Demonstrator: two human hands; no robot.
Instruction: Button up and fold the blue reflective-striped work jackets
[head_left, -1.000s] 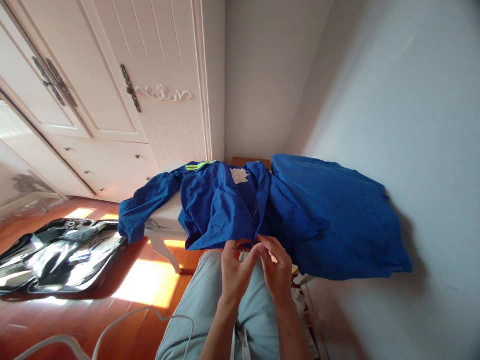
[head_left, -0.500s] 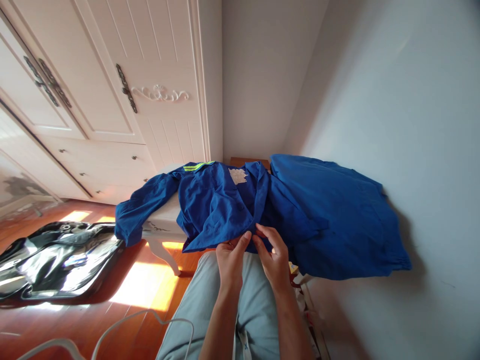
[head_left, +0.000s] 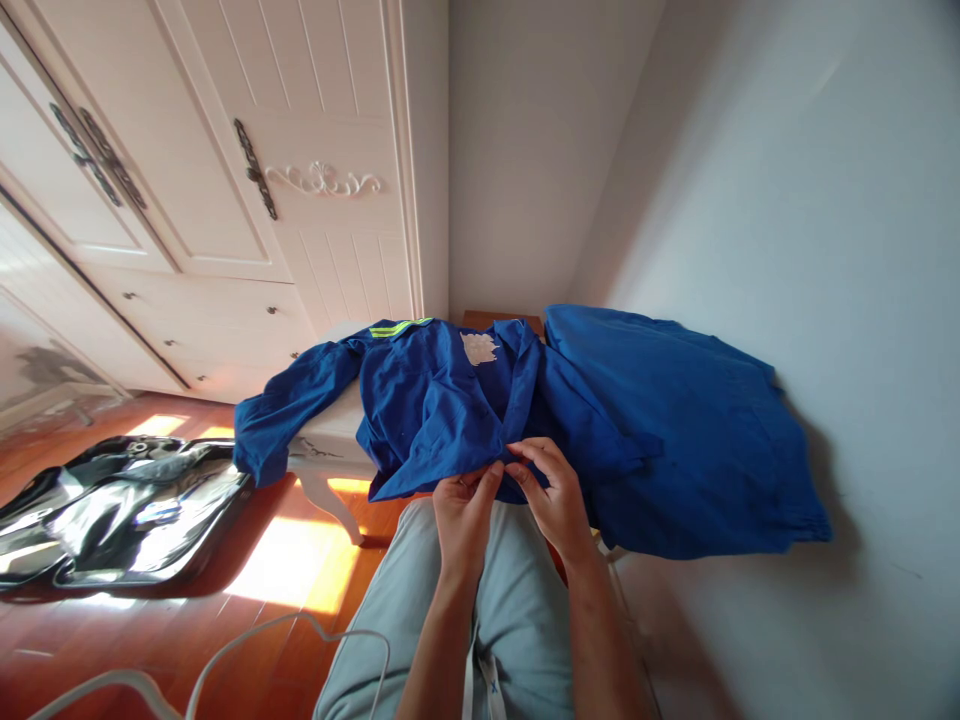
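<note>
A blue jacket with a yellow-green stripe and a pale patch lies across a white table in front of my knees. My left hand pinches the front hem of the jacket near the collar's lower end. Close beside it, my right hand has thumb and index finger closed on the same edge, fingertips almost touching the left ones. Whatever small part lies between the fingertips is too small to tell. More blue clothing is spread to the right of the jacket.
A white wardrobe stands behind at the left, and a pale wall rises at the right. On the wooden floor at the left lies an open black suitcase. A white cable loops at the lower left.
My right hand's fingertips have moved slightly left and closed in on the hem. The left hand keeps its hold. The whole view has shifted a little.
</note>
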